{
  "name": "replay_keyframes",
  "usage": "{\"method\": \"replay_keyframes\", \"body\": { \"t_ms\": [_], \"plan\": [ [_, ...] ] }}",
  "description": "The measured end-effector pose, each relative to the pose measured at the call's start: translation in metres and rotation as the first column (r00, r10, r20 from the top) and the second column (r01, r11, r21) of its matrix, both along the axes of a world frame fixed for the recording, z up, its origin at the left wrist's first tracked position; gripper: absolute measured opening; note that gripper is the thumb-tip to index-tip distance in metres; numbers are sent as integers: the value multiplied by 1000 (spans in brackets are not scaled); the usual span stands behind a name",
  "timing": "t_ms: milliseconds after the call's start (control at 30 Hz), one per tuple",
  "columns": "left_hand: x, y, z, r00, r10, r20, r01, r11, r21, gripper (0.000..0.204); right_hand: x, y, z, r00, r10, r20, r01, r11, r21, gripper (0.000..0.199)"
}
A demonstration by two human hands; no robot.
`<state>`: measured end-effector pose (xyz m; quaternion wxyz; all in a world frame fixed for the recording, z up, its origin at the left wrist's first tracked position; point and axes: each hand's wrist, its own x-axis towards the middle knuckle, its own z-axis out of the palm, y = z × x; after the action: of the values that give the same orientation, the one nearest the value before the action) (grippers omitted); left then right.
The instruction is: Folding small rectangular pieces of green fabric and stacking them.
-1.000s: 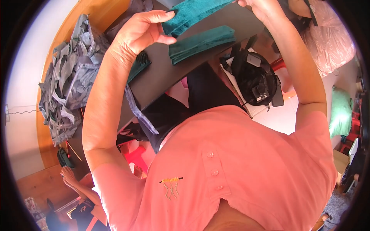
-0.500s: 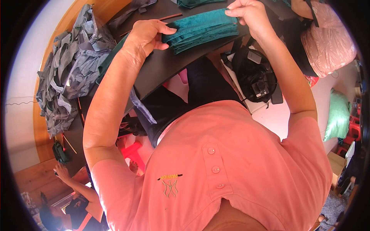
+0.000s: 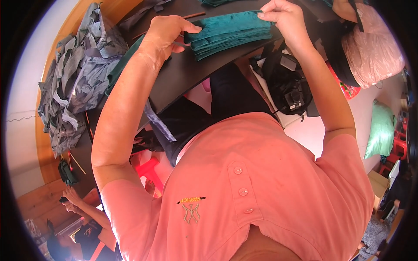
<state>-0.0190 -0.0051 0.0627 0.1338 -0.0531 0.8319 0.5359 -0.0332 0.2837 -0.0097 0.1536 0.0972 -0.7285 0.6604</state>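
A flat stack of folded teal fabric pieces (image 3: pixel 226 32) lies near the far side of the dark counter (image 3: pixel 187 78), and both hands are on it. The left hand (image 3: pixel 167 35) closes its grip on the stack's left end, thumb on top and fingers curled under, seemingly to hold the layers from sliding. The right hand (image 3: pixel 281 15) pinches the upper right corner between thumb and fingertips, as if squaring the edges, so the pile is steadied at both ends while resting on the counter.

To the left, a loose heap of grey fabric strips (image 3: pixel 74 82) is piled on the counter's edge, out of the way of the hands. Below the right forearm a black camera with straps (image 3: pixel 289 89) sits beside the counter. Further right there is a pink stuffed bag (image 3: pixel 374 50), though the bent rim of the view makes it hard to tell exactly what it is. At lower left another person's hand (image 3: pixel 72 198) is at work, well apart.
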Motion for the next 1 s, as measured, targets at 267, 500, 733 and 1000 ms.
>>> {"method": "replay_keyframes", "body": {
  "t_ms": [267,500,733,1000],
  "plan": [
    [6,2,0,995,4,-102,-14,996,-91,26,-3,4,-16,996,-82,-25,85,987,138,12],
    [2,-1,-6,994,19,-103,-29,995,-96,30,-8,8,4,1000,-8,26,6,997,72,7],
    [7,-1,-23,995,-85,-48,76,983,-169,31,-2,0,2,996,-58,74,34,956,292,12],
    [26,16,-38,267,-565,-781,-144,778,-612,22,18,-3,2,992,-28,-124,78,903,422,13]
  ]
}}
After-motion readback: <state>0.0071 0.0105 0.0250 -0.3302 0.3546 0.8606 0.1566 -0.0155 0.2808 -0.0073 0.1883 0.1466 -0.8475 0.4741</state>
